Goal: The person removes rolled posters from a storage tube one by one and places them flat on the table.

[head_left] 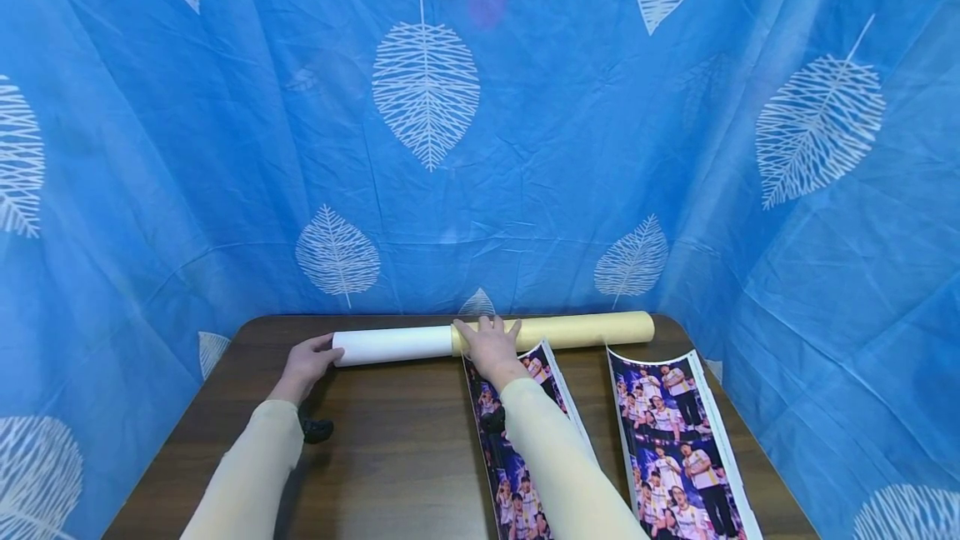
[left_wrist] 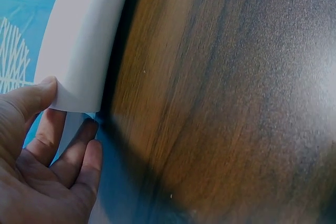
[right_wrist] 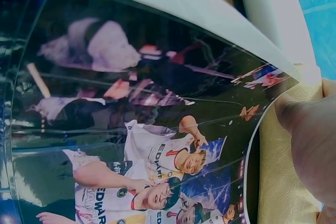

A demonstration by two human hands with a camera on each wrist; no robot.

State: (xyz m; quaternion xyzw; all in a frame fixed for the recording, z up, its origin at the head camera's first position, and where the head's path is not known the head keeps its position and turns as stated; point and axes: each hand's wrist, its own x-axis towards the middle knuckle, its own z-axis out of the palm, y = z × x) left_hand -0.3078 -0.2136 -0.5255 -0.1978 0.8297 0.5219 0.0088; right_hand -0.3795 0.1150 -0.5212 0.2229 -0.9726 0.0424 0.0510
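Observation:
A long white roll [head_left: 393, 345] lies along the table's far edge. Its right end meets the left end of a slightly thicker pale gold tube [head_left: 585, 329], and the two form one line. My left hand [head_left: 302, 365] pinches the white roll's left end; in the left wrist view the thumb [left_wrist: 47, 88] lies on its outside and the other fingers sit at its open end. My right hand [head_left: 491, 348] grips the gold tube near the joint, fingers over the top. In the right wrist view a curled poster [right_wrist: 131, 98] reaches right up to this thumb.
The same poster lies under my right forearm in the head view. A second curled group-photo poster [head_left: 663, 415] lies at the table's right side. Blue leaf-patterned cloth [head_left: 525, 190] hangs behind and around the brown wooden table [head_left: 397, 448].

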